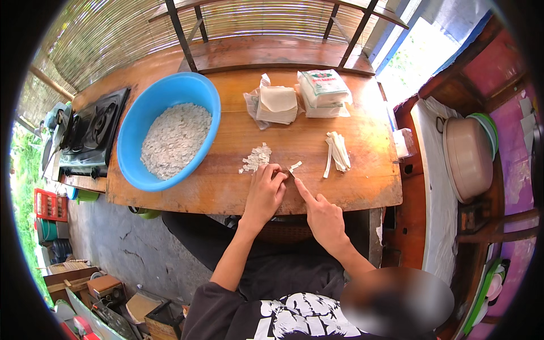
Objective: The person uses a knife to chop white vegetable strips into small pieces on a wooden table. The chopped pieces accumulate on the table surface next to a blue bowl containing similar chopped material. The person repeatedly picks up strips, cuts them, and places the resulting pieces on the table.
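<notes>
My right hand grips a small knife, its index finger stretched along the tool towards the blade. Close beside the blade, my left hand rests on the wooden table with its fingers curled; whether it pinches anything is hidden. A short pale strip lies just past the knife. Beyond the left fingers is a loose pile of small cut pale squares. To the right lies a bundle of long pale strips, apart from both hands.
A blue plastic basin holds many pale cut pieces. At the back sit a stack of pale square sheets and plastic-wrapped packs. A black gas stove stands left. The wooden table's front edge is close to my lap.
</notes>
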### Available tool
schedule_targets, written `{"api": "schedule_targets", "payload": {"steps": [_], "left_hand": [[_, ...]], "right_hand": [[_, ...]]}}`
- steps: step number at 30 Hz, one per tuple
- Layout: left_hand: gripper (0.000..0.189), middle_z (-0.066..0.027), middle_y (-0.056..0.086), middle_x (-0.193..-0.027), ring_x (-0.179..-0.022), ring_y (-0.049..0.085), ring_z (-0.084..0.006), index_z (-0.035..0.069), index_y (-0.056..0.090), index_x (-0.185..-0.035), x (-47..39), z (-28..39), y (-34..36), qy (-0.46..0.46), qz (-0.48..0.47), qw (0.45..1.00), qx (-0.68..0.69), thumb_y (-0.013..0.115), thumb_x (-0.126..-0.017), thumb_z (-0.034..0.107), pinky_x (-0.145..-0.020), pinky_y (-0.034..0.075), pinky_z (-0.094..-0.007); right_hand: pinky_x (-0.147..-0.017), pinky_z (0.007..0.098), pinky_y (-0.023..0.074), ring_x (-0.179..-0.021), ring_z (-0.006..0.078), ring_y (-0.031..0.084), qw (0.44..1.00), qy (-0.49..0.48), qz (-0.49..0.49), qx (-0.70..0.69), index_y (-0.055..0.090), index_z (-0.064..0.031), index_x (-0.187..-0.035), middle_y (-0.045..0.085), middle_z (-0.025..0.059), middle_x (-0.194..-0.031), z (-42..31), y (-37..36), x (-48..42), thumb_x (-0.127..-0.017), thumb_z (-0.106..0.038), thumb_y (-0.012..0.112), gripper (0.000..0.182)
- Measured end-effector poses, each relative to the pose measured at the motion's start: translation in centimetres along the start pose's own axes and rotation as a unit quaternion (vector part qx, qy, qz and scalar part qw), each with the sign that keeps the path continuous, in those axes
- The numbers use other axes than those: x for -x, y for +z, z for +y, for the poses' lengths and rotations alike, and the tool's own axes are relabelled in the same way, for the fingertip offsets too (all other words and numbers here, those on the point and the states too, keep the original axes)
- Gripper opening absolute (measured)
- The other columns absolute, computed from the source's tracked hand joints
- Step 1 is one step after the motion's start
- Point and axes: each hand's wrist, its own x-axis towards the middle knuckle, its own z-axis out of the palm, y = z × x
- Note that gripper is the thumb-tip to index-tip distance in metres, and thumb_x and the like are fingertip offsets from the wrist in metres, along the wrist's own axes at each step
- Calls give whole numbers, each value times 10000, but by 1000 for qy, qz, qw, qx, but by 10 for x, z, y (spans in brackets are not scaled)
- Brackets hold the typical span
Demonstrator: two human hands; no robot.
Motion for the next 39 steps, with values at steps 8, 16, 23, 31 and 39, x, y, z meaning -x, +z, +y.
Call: {"api": "schedule_targets", "payload": {"steps": [8, 16, 23, 31, 39], "left_hand": [[224, -126, 560, -1253, -1259, 522, -347, 22, 672, -1079, 5, -4, -8, 16, 2, 1000, -8, 671, -856, -2, -1045, 466, -469], [220, -114, 561, -1251, -1269, 528, -338, 38, 670, -1073, 10, -1, -8, 9, 0, 999, -34, 679, -855, 6, -1034, 480, -466], [226, -116, 562, -1259, -1288, 530, -343, 39, 670, -1074, 13, -4, -8, 15, 18, 998, -52, 692, -850, 20, -1034, 491, -466], [227, -112, 558, -1267, -1307, 520, -348, 33, 671, -1082, 17, -4, -10, 3, 5, 1000, -30, 687, -856, 19, -1053, 489, -470], [225, -141, 576, -1250, -1277, 537, -379, 30, 679, -1071, 21, -6, -11, 3, 26, 999, -27, 668, -848, 1, -1049, 480, -474]], "right_hand": [[-591, 457, 579, -608, 330, 684, 998, -35, 31, -50, 382, -350, -1620, 613, 115, -763, 4, -2, -14, -1002, -107, 591, 696], [-567, 445, 573, -588, 320, 683, 999, -25, 9, -29, 373, -352, -1625, 614, 104, -764, 0, 3, 4, -973, -82, 611, 745], [-569, 447, 573, -590, 324, 682, 998, -39, 32, -42, 374, -354, -1624, 617, 108, -775, -5, 2, -12, -966, -75, 611, 753], [-571, 456, 571, -599, 339, 685, 999, -27, 20, -42, 390, -357, -1615, 628, 118, -788, -8, 10, 0, -981, -94, 607, 719], [-570, 458, 569, -605, 329, 688, 996, -49, 34, -59, 383, -344, -1621, 624, 123, -786, -8, -6, -7, -971, -82, 615, 737]]}}
